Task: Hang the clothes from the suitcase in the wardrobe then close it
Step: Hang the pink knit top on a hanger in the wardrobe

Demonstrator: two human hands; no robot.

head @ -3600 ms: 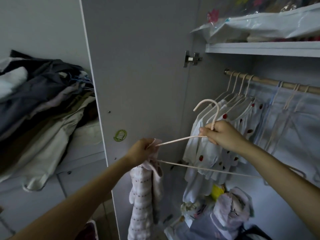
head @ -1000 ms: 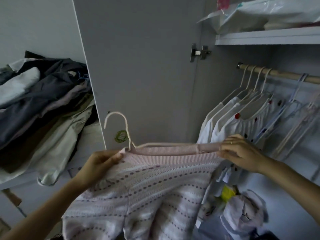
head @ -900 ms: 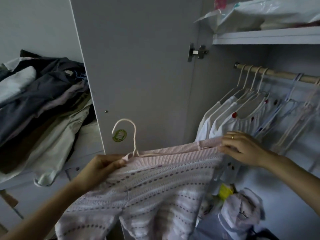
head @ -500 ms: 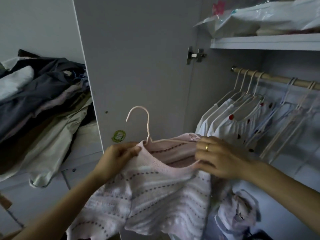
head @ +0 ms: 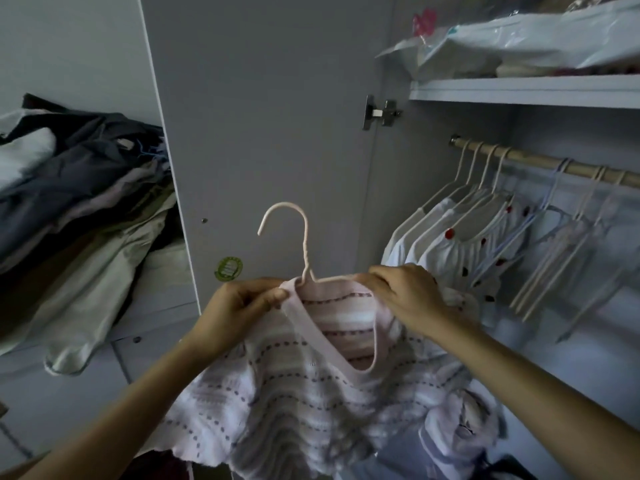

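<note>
- Pink knitted sweater (head: 311, 386) is hanging between the two hands, its neckband facing the camera and its body drooping toward 6 o'clock.
- Left hand (head: 235, 306) is pinching the neckband at its left end, fingers curled on the knit; right hand (head: 405, 296) is gripping the right shoulder of the sweater, fingers bent over the wire beneath.
- Pale pink hanger (head: 298, 244) is sitting inside the neck, its long axis running 9 to 3 o'clock between the hands, its hook standing up at 12 and curling open toward 9.
- Wardrobe door (head: 263, 116) is standing open just behind the hook.
- Wooden rail (head: 540, 164) is lying farther off at about 2 o'clock from the hands, nearer the right hand, slanting from upper left to lower right.
- White dotted tops (head: 460, 244) are crowding its near end; bare hangers (head: 568, 251) are dangling beyond, so the likely gap is between them.
</note>
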